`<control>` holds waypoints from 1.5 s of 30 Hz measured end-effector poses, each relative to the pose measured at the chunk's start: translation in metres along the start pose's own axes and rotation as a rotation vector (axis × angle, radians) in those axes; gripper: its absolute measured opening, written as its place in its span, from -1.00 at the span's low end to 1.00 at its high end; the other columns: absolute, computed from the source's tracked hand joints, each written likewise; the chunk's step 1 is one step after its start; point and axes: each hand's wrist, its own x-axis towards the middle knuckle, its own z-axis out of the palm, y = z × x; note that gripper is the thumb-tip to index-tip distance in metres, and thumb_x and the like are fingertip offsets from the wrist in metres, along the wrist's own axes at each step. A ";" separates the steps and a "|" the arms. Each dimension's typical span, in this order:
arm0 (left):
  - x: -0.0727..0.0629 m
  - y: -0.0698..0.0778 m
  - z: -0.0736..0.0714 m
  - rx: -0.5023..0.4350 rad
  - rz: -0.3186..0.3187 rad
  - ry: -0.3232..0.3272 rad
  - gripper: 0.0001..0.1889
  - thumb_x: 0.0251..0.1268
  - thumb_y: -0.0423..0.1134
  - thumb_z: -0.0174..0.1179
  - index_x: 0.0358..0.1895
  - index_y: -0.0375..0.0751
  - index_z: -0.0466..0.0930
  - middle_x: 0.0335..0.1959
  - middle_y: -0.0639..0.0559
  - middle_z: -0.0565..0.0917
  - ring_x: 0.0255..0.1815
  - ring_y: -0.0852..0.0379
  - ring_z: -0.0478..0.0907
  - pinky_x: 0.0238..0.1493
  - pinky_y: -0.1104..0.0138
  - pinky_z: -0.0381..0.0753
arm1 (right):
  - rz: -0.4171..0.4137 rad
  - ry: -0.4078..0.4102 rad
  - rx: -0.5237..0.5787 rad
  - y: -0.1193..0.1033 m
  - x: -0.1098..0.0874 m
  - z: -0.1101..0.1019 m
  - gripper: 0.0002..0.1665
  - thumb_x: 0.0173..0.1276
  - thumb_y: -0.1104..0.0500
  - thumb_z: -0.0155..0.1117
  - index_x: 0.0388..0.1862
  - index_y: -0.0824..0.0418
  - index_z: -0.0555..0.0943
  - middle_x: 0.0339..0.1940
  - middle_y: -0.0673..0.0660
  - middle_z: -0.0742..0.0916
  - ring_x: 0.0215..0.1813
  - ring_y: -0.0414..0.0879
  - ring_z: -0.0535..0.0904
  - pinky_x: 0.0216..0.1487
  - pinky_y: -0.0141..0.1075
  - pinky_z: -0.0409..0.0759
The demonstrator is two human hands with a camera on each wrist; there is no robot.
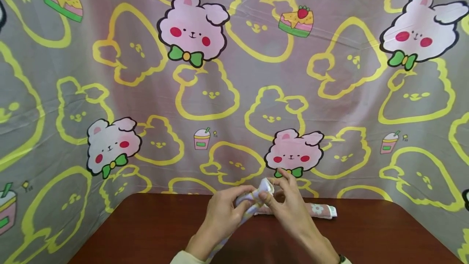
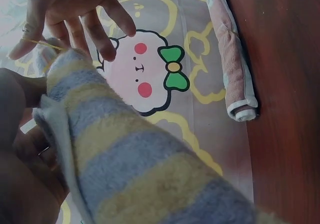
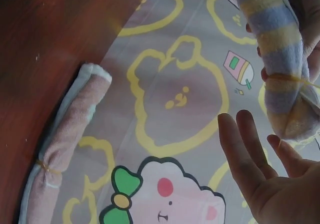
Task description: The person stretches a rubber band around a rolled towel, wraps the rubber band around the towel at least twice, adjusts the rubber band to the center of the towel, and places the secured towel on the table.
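A rolled towel [image 2: 125, 149] with yellow and blue-purple stripes is held up above the table. My left hand [image 1: 223, 211] grips it near its upper end, thumb along the roll. A thin yellow rubber band [image 3: 285, 78] goes round the towel close to that end. In the left wrist view the band stretches from the towel to the thumb side of my right hand [image 1: 289, 207], which holds it there. The other fingers of that hand are spread; its exact grip on the band is partly hidden. The right thumb is at the towel's tip in the head view.
A second rolled towel [image 1: 320, 210], pink with a white edge and a flower, lies on the dark red-brown table [image 1: 146, 231] behind my hands. A band circles its middle. A patterned curtain [image 1: 234, 72] with cartoon rabbits hangs behind the table and at both sides.
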 end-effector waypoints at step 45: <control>0.004 -0.012 -0.011 -0.819 -0.215 -0.223 -0.72 0.51 -0.43 0.26 0.15 -0.57 0.62 -0.12 -0.05 0.77 -0.25 0.19 0.70 -0.23 0.38 0.68 | -0.143 -0.215 0.061 -0.006 0.002 -0.022 -0.50 0.79 0.09 -0.11 -0.24 0.14 0.75 0.32 0.20 0.62 -0.04 0.03 0.69 -0.13 -0.18 0.73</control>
